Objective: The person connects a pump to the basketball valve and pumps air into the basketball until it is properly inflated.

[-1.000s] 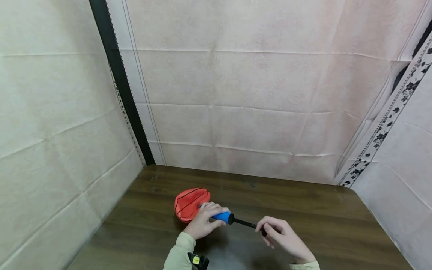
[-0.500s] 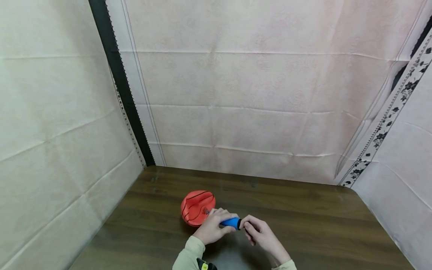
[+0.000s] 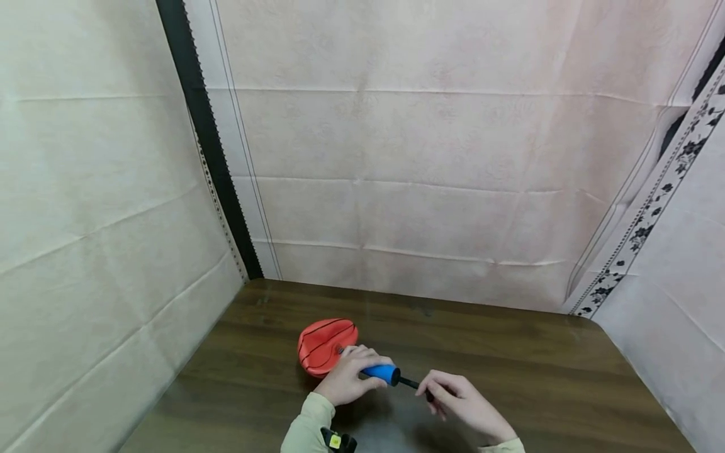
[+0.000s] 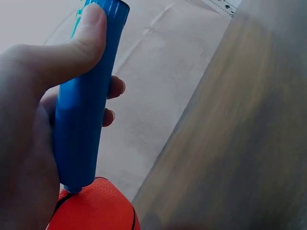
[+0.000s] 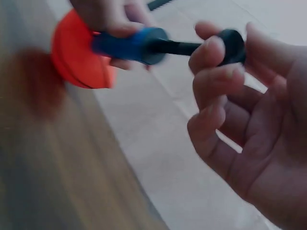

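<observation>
A small blue hand pump [image 4: 79,124] is gripped round its barrel by my left hand [image 3: 352,376]. Its nozzle end meets an orange-red ball [image 3: 324,343] with black lines, which looks dented and partly deflated in the head view. From the pump's other end a black rod [image 5: 177,47] sticks out part way. My right hand [image 3: 459,402] holds the black knob [image 5: 233,46] on that rod with curled fingers and thumb. In the left wrist view, the left thumb lies along the blue barrel, and the ball [image 4: 96,208] sits right below it.
Beneath both hands is a brown wood-grain table [image 3: 272,308]. Pale creased cloth walls [image 3: 419,157] rise at its back and both sides. A black strip [image 3: 209,138] runs down the back left corner, and a floral border [image 3: 634,239] down the right.
My right hand first pushed the rod in until its knob was close to the barrel, then drew it part way out to the right again. The left hand and ball shifted slightly.
</observation>
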`<control>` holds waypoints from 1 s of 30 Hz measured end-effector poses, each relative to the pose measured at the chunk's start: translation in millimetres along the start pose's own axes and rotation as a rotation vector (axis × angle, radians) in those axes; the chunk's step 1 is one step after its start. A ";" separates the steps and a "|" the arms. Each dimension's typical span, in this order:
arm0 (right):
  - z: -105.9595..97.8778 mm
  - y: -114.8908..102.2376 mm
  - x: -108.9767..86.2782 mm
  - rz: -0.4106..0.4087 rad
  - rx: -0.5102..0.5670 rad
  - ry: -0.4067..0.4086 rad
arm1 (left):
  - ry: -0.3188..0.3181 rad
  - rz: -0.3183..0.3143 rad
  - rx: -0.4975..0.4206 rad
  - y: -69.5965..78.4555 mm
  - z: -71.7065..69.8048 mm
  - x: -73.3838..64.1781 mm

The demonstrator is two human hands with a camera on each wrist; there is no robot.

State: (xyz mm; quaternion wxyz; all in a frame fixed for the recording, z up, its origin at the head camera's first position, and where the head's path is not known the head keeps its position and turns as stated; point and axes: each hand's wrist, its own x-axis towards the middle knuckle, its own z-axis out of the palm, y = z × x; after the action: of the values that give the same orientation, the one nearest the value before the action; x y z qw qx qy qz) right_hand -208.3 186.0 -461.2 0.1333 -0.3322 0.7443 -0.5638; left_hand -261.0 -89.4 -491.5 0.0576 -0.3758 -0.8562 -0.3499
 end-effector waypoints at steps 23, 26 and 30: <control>4.2 4.4 6.5 -0.089 0.100 0.031 | -0.139 -0.131 -0.063 0.9 10.5 5.5; 13.5 6.7 14.4 -0.036 0.000 0.053 | -0.145 -0.106 -0.052 0.4 15.5 6.9; 20.2 8.4 18.2 0.012 -0.096 0.052 | -0.135 -0.039 -0.045 1.2 18.4 7.9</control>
State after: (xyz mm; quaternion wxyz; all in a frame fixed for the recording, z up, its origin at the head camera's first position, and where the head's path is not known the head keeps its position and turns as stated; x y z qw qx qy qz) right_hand -213.2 160.3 -472.5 0.1012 -0.3188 0.7756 -0.5352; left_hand -262.8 -72.2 -501.8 -0.0155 -0.3831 -0.8572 -0.3439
